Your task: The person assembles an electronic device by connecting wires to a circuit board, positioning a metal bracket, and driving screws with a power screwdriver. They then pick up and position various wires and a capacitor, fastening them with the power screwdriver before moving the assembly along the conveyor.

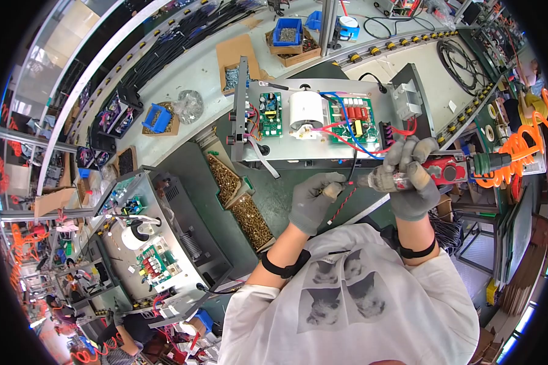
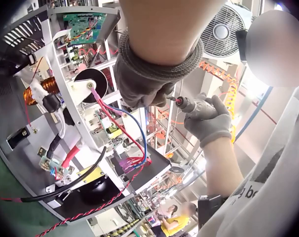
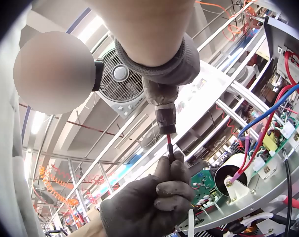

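My gloved right hand (image 1: 413, 182) grips a red air screwdriver (image 1: 449, 171) with a taped front end, its nose pointing left toward the other hand. The gloved left hand (image 1: 313, 201) pinches the end of the screwdriver bit (image 3: 170, 143) between thumb and finger, as the right wrist view shows. Whether a small screw sits in that pinch I cannot tell. Just beyond both hands stands an open metal chassis (image 1: 274, 156) carrying a white cylinder (image 1: 306, 108), green circuit boards (image 1: 270, 114) and red and blue wires. A twisted red-black wire (image 1: 342, 205) hangs between the hands.
Boxes of brass-coloured fasteners (image 1: 251, 220) lie left of the hands. Another open chassis (image 1: 182, 243) stands at the left. An orange coiled hose (image 1: 526, 149) runs from the screwdriver at the right. Blue bins (image 1: 287, 33) and a carton (image 1: 237, 55) sit on the far bench.
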`<state>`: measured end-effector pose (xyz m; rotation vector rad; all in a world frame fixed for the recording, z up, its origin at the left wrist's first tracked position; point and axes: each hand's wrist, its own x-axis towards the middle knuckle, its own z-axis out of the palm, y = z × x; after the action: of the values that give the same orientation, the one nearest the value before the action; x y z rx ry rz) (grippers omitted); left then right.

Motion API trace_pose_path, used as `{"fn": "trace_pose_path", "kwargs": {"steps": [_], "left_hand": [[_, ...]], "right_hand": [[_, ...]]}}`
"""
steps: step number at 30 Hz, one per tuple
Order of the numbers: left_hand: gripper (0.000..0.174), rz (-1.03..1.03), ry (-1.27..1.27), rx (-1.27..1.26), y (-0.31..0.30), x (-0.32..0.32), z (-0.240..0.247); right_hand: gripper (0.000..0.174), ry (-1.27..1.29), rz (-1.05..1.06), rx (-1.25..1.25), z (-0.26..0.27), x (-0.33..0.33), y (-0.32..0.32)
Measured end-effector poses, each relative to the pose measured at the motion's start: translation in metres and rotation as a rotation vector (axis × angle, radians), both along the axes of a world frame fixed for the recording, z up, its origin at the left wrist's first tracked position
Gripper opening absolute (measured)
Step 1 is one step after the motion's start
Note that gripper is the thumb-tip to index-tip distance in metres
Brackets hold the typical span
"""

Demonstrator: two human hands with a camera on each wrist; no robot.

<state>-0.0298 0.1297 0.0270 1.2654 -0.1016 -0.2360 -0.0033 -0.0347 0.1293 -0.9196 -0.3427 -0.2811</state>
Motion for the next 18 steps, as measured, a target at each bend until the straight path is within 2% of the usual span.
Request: {"fn": "trace_pose_path", "kwargs": {"steps": [5, 6, 7, 9, 10, 11, 13, 15, 17, 18], "left_hand": [[0.027, -0.03, 0.248, -0.23, 0.006, 0.024, 0.005], [0.03, 0.092, -0.015, 0.033, 0.002, 0.035, 0.001], [0.028, 0.254, -0.224, 0.437, -0.001, 0.048, 0.0], [0.025, 0.367, -0.68, 0.756, -0.004, 0.081, 0.001], [0.025, 0.268, -0.693, 0.842, -0.007, 0.092, 0.011], [0.025, 0.268, -0.698, 0.84, -0.013, 0.102, 0.011], [0.028, 0.135, -0.73, 1.064, -0.028, 0.118, 0.007], [0.025, 0.091, -0.702, 1.057, -0.034, 0.123, 0.007], [0.023, -0.018, -0.666, 1.226, -0.037, 0.128, 0.011], [0.023, -0.025, -0.668, 1.226, -0.039, 0.131, 0.015]], "right_hand": [[0.021, 0.058, -0.066, 0.063, 0.002, -0.002, -0.001], [0.018, 0.004, -0.056, 0.134, -0.002, 0.001, -0.003], [0.018, -0.007, -0.058, 0.134, -0.004, 0.002, -0.004], [0.018, 0.048, -0.058, 0.082, -0.007, 0.001, -0.006], [0.018, 0.104, -0.074, 0.08, -0.007, 0.0, -0.005], [0.018, 0.099, -0.076, 0.079, -0.01, 0.001, -0.005], [0.019, 0.095, -0.079, -0.005, -0.017, 0.002, -0.006], [0.019, 0.087, -0.107, -0.01, -0.02, 0.005, -0.007], [0.019, 0.099, -0.123, -0.02, -0.021, 0.008, -0.01], [0.019, 0.101, -0.13, -0.018, -0.02, 0.01, -0.01]]}}
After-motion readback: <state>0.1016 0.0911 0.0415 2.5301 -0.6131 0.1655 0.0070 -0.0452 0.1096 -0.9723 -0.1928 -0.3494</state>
